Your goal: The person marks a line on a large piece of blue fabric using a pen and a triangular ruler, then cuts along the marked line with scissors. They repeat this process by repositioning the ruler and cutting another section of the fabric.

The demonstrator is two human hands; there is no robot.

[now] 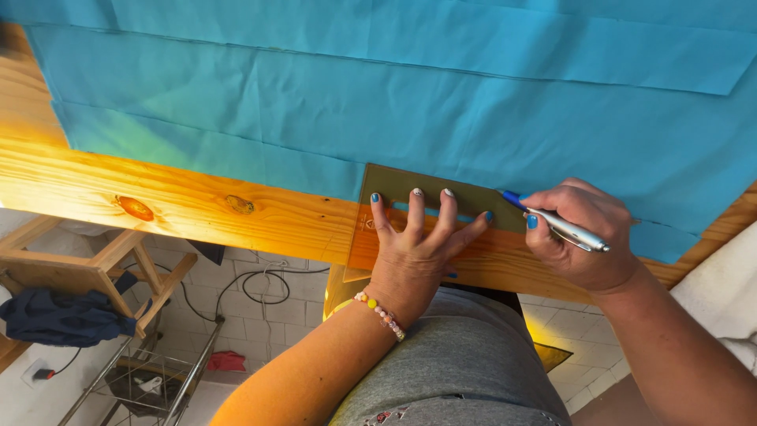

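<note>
Turquoise cloth [394, 102] lies in flat overlapping layers over a pine table [158, 197], its near edge falling short of the table's front. A clear yellowish ruler [394, 185] sits across that edge — its far part on the cloth, its near part on bare wood, one corner jutting past the table's front.

The left hand [414, 244] lies palm down on the ruler, fingers spread wide and straight, wrist bent back, pressing flat and gripping nothing. A bead bracelet [378, 309] circles the wrist.

The right hand [579, 233] is curled tight around a pen [556, 222] — blue at the tip end, silver along the barrel. The tip rests at the ruler's far right corner, on the cloth, and the barrel slants back over the knuckles. The forearm comes in from the lower right.

Below the table edge there are a tiled floor [252, 319], a black cable [264, 284] and a wire rack [158, 379].
</note>
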